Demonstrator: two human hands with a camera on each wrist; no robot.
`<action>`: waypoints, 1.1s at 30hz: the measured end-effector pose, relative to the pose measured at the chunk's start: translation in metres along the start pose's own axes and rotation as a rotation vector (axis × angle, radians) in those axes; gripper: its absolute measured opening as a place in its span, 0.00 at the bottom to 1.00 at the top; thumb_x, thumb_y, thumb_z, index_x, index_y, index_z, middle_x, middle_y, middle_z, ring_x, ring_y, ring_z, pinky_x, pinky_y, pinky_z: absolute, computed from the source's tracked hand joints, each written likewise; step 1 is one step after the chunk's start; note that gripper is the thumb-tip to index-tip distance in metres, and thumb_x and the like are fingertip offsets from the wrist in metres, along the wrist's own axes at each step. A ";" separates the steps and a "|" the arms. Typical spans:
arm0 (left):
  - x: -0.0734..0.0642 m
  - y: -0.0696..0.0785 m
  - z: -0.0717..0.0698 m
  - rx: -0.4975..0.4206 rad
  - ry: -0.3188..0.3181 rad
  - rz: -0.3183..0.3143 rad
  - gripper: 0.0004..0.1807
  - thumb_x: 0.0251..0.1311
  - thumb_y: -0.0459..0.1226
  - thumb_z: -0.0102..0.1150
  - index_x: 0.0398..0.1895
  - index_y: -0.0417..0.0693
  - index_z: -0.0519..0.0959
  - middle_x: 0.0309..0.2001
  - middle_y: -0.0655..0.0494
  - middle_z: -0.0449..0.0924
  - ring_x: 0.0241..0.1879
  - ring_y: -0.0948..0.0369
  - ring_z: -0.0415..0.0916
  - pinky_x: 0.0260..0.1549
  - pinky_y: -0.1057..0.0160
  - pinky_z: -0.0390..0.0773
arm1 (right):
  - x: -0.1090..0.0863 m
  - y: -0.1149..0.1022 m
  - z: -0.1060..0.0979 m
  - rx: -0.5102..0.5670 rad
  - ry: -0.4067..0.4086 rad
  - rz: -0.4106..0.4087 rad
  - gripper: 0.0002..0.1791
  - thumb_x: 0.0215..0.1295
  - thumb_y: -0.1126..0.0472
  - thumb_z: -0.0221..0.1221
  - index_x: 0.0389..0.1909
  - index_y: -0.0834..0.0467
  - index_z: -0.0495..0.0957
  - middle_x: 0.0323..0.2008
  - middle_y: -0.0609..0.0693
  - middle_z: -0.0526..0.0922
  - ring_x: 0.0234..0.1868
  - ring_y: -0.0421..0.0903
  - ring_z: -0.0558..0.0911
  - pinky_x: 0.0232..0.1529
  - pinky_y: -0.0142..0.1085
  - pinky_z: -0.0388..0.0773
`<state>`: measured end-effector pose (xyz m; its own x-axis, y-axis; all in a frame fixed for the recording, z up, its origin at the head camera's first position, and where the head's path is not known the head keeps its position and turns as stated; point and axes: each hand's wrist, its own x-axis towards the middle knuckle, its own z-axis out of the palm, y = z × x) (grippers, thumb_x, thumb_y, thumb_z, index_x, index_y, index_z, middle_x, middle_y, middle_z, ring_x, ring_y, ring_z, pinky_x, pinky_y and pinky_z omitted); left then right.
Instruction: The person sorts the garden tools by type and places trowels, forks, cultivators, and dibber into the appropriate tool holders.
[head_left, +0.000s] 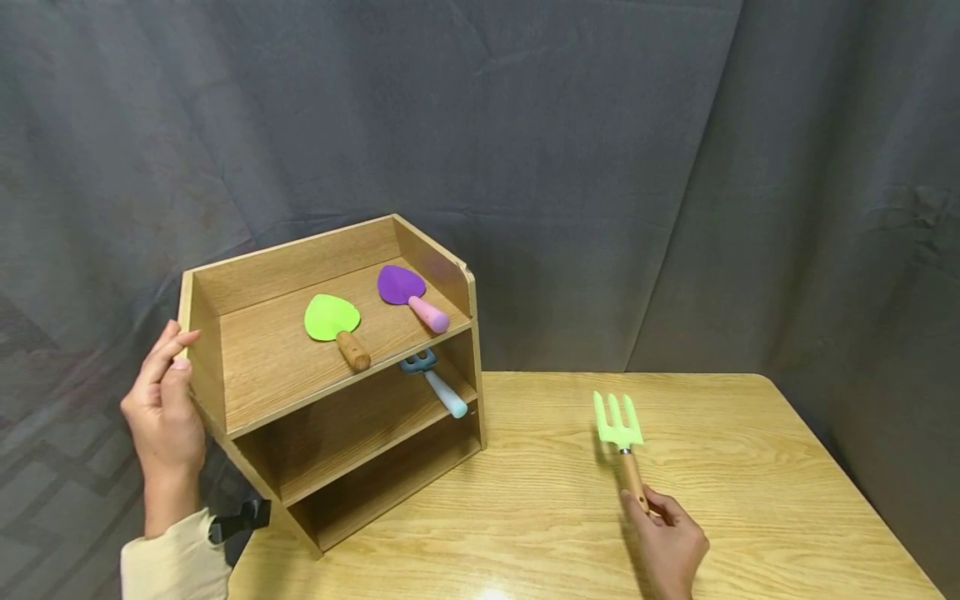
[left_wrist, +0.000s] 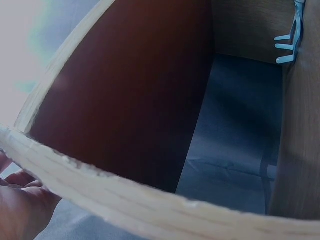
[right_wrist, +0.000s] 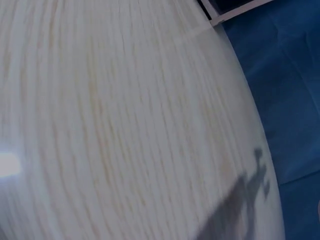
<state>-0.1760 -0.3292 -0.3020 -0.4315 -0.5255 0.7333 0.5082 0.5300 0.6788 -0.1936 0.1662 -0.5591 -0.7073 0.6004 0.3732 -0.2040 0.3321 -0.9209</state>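
In the head view, my left hand [head_left: 165, 408] holds the left side edge of a small wooden shelf [head_left: 255, 383]. The left wrist view shows part of that hand [left_wrist: 25, 205] outside the panel's rim. My right hand [head_left: 663, 533] grips the wooden handle of a light green hand fork [head_left: 620, 429] over the table, its tines pointing away. On the shelf's top lie a green trowel [head_left: 332, 317] with a wooden handle and a purple trowel [head_left: 401, 285] with a pink handle. A blue hand fork [head_left: 444, 392] lies on the middle level, handle sticking out frontward.
The wooden table [head_left: 540, 500] extends right of the shelf. Dark grey cloth [head_left: 585, 183] hangs behind and at both sides. The shelf's lowest level [head_left: 397, 496] sits just above the tabletop. A shadow of the fork falls on the table in the right wrist view.
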 end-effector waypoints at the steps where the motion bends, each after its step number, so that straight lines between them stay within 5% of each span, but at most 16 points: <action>1: 0.000 0.000 0.000 0.000 0.000 -0.002 0.19 0.64 0.30 0.43 0.50 0.34 0.82 0.60 0.45 0.75 0.62 0.58 0.69 0.62 0.65 0.62 | 0.000 -0.001 0.000 0.000 0.000 -0.004 0.10 0.45 0.72 0.73 0.31 0.69 0.85 0.24 0.49 0.85 0.15 0.33 0.80 0.14 0.25 0.73; 9: -0.001 0.001 -0.001 0.020 -0.009 -0.005 0.19 0.65 0.31 0.43 0.51 0.37 0.82 0.61 0.48 0.74 0.62 0.58 0.69 0.62 0.65 0.61 | -0.001 -0.019 0.001 0.026 -0.035 -0.060 0.11 0.46 0.74 0.72 0.32 0.72 0.84 0.28 0.65 0.84 0.15 0.33 0.79 0.13 0.24 0.72; 16: -0.001 0.001 -0.001 0.029 -0.012 -0.005 0.19 0.65 0.32 0.43 0.51 0.37 0.82 0.61 0.49 0.74 0.62 0.59 0.69 0.62 0.64 0.61 | -0.002 -0.023 0.002 0.090 -0.041 -0.082 0.10 0.44 0.76 0.72 0.29 0.72 0.83 0.26 0.57 0.85 0.14 0.35 0.79 0.12 0.24 0.71; 28: 0.000 0.004 -0.003 0.041 -0.026 -0.008 0.19 0.66 0.31 0.44 0.52 0.36 0.81 0.61 0.50 0.74 0.62 0.59 0.69 0.62 0.66 0.61 | -0.008 -0.066 0.000 0.064 -0.103 -0.010 0.09 0.44 0.78 0.71 0.29 0.74 0.83 0.30 0.64 0.85 0.16 0.35 0.79 0.15 0.24 0.73; 33: 0.000 0.005 -0.003 0.044 -0.042 -0.011 0.19 0.66 0.31 0.44 0.53 0.36 0.81 0.62 0.49 0.74 0.63 0.59 0.68 0.62 0.66 0.61 | -0.010 -0.064 0.002 0.062 -0.099 0.013 0.10 0.42 0.77 0.73 0.29 0.71 0.84 0.29 0.60 0.86 0.15 0.36 0.78 0.14 0.23 0.71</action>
<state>-0.1711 -0.3282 -0.2986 -0.4685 -0.5037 0.7259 0.4706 0.5531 0.6875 -0.1748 0.1379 -0.5045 -0.7731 0.5286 0.3506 -0.2333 0.2771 -0.9321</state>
